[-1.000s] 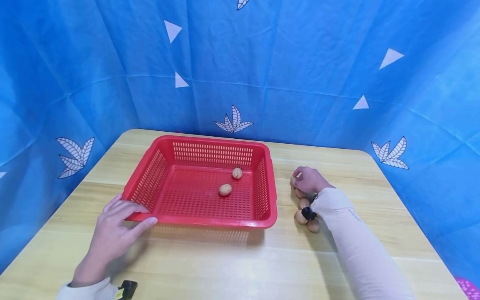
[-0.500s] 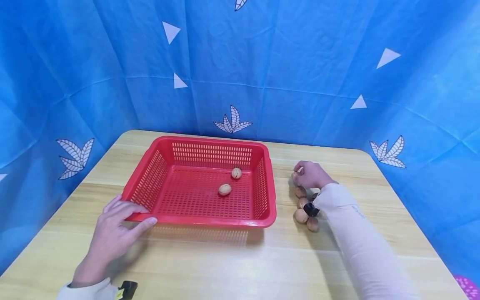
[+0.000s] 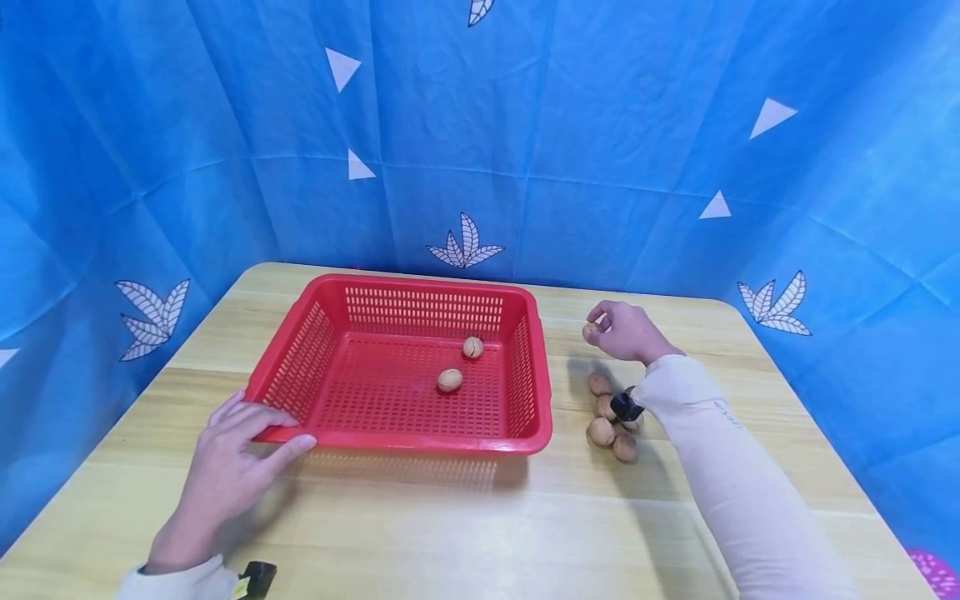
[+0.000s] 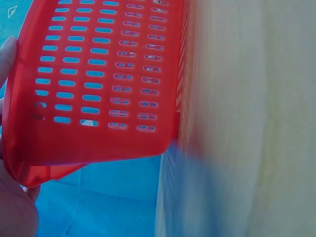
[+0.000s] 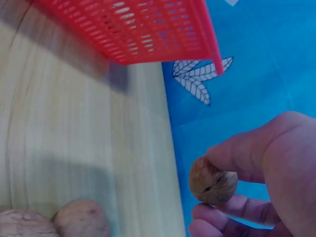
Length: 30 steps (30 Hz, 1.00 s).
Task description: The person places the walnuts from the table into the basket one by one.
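Note:
A red plastic basket (image 3: 412, 442) with slotted walls stands on the table, two walnuts on its floor: one nearer the front (image 3: 450, 380), one farther back (image 3: 472, 347). My left hand (image 3: 232, 458) grips the basket's front left corner, thumb over the rim. To the right of the basket, my right hand (image 3: 628, 332) pinches a walnut (image 5: 212, 181) between thumb and fingers, raised above the table. A cluster of several walnuts (image 3: 600, 431) lies on the table below the right wrist, partly hidden by the black wrist strap.
The light wooden table (image 3: 420, 533) ends at a blue curtain (image 3: 600, 125) with leaf and triangle prints along the back and sides. Between the cluster and the basket's right wall lies a strip of bare wood.
My right hand has lifted a walnut off the table from the far end of the cluster and moved slightly up and away. My left hand and the basket have stayed put.

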Tool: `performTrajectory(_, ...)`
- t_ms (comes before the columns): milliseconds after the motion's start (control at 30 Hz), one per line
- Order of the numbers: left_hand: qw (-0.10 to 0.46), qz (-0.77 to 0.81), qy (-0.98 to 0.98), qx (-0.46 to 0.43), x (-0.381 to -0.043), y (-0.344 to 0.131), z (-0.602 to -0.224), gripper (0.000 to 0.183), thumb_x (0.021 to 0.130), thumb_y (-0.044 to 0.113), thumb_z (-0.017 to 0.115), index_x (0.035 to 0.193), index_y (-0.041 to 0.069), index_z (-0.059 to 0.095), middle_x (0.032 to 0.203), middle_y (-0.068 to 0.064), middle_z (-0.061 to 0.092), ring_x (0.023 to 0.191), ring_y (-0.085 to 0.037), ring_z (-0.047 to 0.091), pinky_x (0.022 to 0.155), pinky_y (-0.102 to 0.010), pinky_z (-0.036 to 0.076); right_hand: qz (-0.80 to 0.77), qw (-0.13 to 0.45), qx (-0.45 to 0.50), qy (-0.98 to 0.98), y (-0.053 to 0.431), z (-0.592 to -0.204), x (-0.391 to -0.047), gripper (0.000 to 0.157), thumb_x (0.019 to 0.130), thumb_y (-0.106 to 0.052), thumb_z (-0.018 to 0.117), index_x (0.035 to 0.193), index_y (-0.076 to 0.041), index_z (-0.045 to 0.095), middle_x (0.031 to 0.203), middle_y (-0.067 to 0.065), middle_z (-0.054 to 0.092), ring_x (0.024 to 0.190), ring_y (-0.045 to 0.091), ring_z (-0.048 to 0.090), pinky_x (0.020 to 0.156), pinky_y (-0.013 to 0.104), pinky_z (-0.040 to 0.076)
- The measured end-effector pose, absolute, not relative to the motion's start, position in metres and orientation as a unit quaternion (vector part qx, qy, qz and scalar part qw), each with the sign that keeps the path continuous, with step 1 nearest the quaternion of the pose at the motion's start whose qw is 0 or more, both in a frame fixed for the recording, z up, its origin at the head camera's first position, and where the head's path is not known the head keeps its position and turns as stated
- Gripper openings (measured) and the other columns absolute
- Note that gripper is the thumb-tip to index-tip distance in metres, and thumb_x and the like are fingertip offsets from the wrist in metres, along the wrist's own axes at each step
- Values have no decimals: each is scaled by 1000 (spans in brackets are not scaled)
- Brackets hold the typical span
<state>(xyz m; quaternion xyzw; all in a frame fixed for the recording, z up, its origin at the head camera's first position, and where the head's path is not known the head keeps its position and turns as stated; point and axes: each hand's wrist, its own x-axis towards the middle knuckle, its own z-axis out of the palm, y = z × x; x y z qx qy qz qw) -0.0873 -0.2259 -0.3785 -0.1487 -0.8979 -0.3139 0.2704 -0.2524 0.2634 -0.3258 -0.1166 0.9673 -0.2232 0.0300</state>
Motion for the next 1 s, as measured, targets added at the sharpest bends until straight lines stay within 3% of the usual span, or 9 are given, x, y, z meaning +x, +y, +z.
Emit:
performTrajectory(267,272,-315,-897,-149,-86,-226,-379,31,68,24,88,90,9,72,92,-11,71,91,-23,56,109,-52,29,-231,21,-131,964,249,-307,-249,29,90,-24,63,110,-1,63,92,14,65,82,28,60,77,45,49)
performTrajectory(667,261,-316,-901,-143,-88,-224,-377,31,70,23,87,91,7,71,94,-14,71,94,-32,59,109,-55,28,-227,3,-150,962,229,-285,-245,27,89,-23,65,108,-3,64,91,12,67,80,27,61,75,44,49)
performTrajectory(1000,259,-313,-902,-144,-87,-226,-379,32,70,23,88,91,7,70,94,-13,70,94,-31,58,109,-55,28,-242,9,-150,959,214,-285,-244,27,89,-25,67,108,-6,64,91,10,67,78,25,61,70,40,51)
